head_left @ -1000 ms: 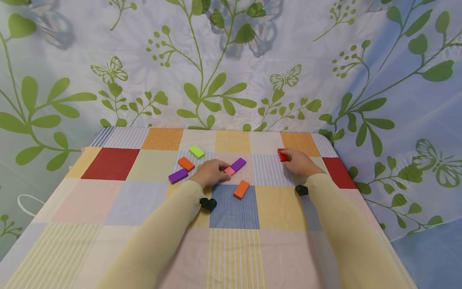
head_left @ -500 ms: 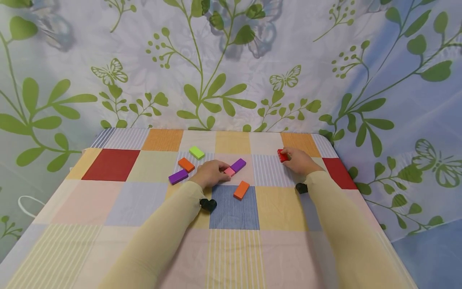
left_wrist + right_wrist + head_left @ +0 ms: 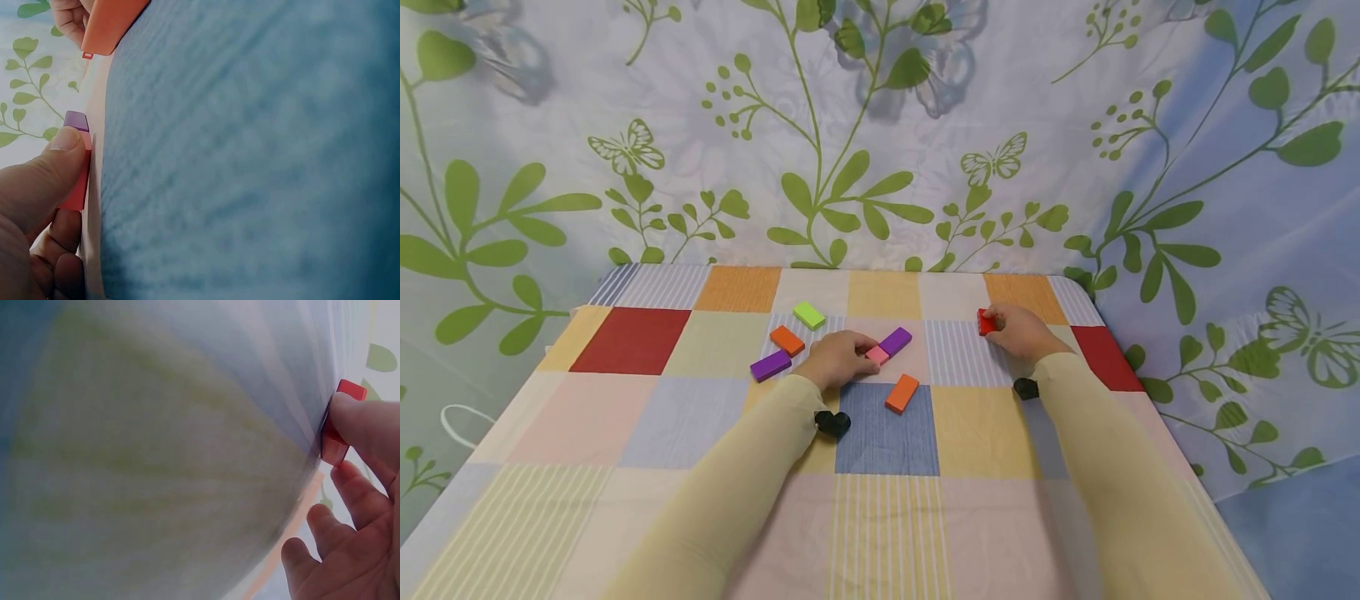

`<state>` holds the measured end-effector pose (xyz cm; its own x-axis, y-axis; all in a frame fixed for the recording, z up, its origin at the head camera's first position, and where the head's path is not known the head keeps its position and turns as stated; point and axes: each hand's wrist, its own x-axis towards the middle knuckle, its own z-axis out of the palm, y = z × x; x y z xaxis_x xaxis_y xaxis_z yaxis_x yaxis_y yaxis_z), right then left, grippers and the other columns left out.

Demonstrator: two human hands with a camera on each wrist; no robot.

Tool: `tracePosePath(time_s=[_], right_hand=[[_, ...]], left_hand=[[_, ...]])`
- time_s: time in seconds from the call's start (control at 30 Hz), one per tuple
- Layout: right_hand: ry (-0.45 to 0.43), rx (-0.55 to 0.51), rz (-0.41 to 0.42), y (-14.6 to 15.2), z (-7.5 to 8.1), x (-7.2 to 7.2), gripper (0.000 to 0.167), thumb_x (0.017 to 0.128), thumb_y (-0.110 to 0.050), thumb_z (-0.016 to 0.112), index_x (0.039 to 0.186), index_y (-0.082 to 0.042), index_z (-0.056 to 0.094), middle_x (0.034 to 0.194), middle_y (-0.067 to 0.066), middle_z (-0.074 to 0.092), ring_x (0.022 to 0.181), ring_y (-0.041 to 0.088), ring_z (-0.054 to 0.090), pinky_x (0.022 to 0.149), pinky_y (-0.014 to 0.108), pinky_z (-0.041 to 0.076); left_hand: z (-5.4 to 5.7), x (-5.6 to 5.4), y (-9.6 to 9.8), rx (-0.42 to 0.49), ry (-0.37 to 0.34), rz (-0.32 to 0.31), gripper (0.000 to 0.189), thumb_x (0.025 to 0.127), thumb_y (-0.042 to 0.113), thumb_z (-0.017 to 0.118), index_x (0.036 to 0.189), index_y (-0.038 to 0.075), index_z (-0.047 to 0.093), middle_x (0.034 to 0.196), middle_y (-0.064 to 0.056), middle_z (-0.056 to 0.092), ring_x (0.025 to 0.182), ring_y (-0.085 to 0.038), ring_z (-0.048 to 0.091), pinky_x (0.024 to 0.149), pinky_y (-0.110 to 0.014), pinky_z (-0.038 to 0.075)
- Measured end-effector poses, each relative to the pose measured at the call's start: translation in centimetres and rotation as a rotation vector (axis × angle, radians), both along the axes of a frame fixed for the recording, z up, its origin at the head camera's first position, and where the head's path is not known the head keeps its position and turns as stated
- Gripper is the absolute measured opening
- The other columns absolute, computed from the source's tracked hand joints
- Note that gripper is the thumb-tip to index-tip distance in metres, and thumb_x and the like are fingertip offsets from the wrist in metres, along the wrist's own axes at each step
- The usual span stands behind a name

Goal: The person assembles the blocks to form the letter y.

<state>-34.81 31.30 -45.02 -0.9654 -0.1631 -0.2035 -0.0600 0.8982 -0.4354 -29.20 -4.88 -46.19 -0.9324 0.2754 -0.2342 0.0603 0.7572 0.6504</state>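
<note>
My left hand (image 3: 837, 358) holds a pink domino (image 3: 877, 356) near the middle of the table, its thumb lying along the side in the left wrist view. The pink domino (image 3: 76, 187) lines up end to end with a purple domino (image 3: 896, 342). Farther right, my right hand (image 3: 1024, 332) pinches a red domino (image 3: 985, 322) between thumb and fingers, and pale dots show faintly on its face. In the right wrist view the thumb presses one side of the red domino (image 3: 342, 425), while the remaining fingers spread below it.
An orange domino (image 3: 902, 394) lies in front of the pink one. To the left of my left hand are another purple domino (image 3: 771, 366), an orange domino (image 3: 787, 340) and a green domino (image 3: 808, 316). A patchwork cloth (image 3: 707, 492) covers the table; a leaf-print curtain (image 3: 700, 125) hangs behind.
My right fingers have tilted the red domino slightly, so its face shows less. The left hand and the other dominoes stay in place.
</note>
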Motion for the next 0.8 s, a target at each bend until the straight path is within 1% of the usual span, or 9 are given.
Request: tracePosePath(time_s=[0.2,0.33,0.43,0.53,0.67,0.73,0.8], right_hand=[[-0.023,-0.011,-0.013,0.2,-0.3,-0.1,0.044,0.100,-0.011,0.066,0.143,-0.008,0.056,0.152,0.023,0.053,0.136,0.042,0.050,0.118,0.061,0.042],[-0.011,-0.007,-0.011,0.2,-0.3,0.0,0.045,0.099,-0.015,0.068,0.143,-0.008,0.058,0.147,0.022,0.057,0.131,0.041,0.052,0.116,0.060,0.045],[0.013,0.006,-0.001,-0.2,-0.1,0.2,0.046,0.099,-0.019,0.070,0.142,-0.007,0.060,0.137,0.021,0.062,0.121,0.039,0.056,0.110,0.057,0.049],[0.035,0.015,0.009,-0.7,0.3,0.5,0.045,0.099,-0.022,0.071,0.140,-0.007,0.062,0.127,0.020,0.065,0.112,0.036,0.057,0.102,0.052,0.052],[0.055,0.022,0.020,-1.6,0.6,0.7,0.045,0.099,-0.024,0.071,0.140,-0.008,0.062,0.126,0.021,0.066,0.108,0.035,0.057,0.093,0.047,0.053],[0.068,0.021,0.026,-2.0,0.6,0.7,0.045,0.098,-0.024,0.071,0.139,-0.007,0.063,0.131,0.022,0.066,0.111,0.034,0.059,0.097,0.049,0.053],[0.074,0.013,0.028,-2.5,0.7,0.7,0.046,0.098,-0.024,0.071,0.139,-0.006,0.063,0.136,0.022,0.066,0.116,0.035,0.060,0.102,0.052,0.052]], left_hand=[[0.0,0.1,0.0,0.007,-0.004,0.005,0.052,0.093,0.037,0.081,0.141,0.024,0.069,0.131,0.000,0.070,0.118,-0.025,0.059,0.111,-0.047,0.046],[0.0,0.1,0.0,0.008,-0.003,0.006,0.052,0.092,0.037,0.082,0.141,0.024,0.069,0.130,0.000,0.071,0.117,-0.025,0.059,0.111,-0.047,0.046],[0.0,0.1,0.0,0.007,-0.003,0.006,0.052,0.092,0.037,0.082,0.141,0.024,0.069,0.129,0.000,0.071,0.117,-0.025,0.059,0.111,-0.047,0.046],[0.0,0.0,0.0,0.006,-0.005,0.009,0.052,0.092,0.037,0.082,0.141,0.024,0.069,0.128,0.001,0.071,0.117,-0.024,0.059,0.111,-0.047,0.046],[-0.1,-0.1,-0.1,0.005,-0.007,0.011,0.052,0.092,0.037,0.082,0.141,0.024,0.069,0.127,0.001,0.071,0.116,-0.024,0.059,0.110,-0.047,0.046],[-0.1,-0.1,-0.1,0.005,-0.006,0.011,0.052,0.092,0.036,0.082,0.141,0.024,0.069,0.128,0.001,0.071,0.116,-0.024,0.059,0.110,-0.047,0.046],[0.0,0.0,-0.1,0.003,-0.006,0.009,0.052,0.092,0.037,0.082,0.141,0.024,0.069,0.128,0.001,0.071,0.116,-0.024,0.059,0.110,-0.047,0.046]])
